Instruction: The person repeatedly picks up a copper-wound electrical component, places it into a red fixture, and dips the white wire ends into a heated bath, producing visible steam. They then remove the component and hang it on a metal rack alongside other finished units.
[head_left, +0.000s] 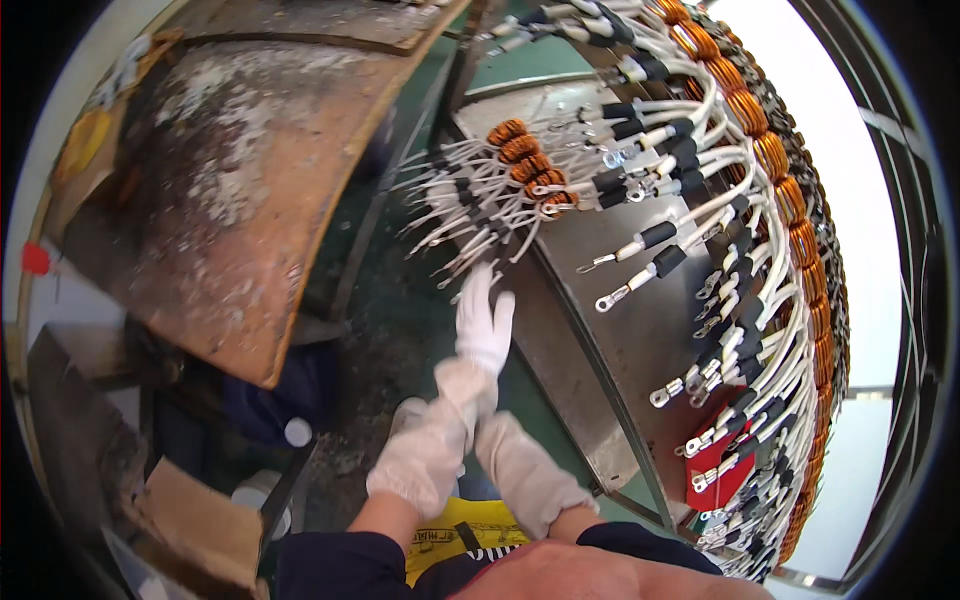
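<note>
My left hand (484,328), in a white glove, reaches forward with its fingers stretched out and its thumb apart on the right. It holds nothing that I can see. Its fingertips are close to the lower lead ends of a small row of copper coils (525,160); I cannot tell whether they touch. White leads with black sleeving fan out from these coils. A pale sleeve covers my left forearm (425,460). My right forearm (525,470), in a like sleeve, runs up to the left one, and my right hand is hidden there.
A large curved winding of copper coils (803,245) fills the right side, its white leads ending in ring lugs. Beside it stands a metal bench (600,370). At left are a worn wooden board (230,190), a cardboard box (200,520) and a dark blue container (270,405).
</note>
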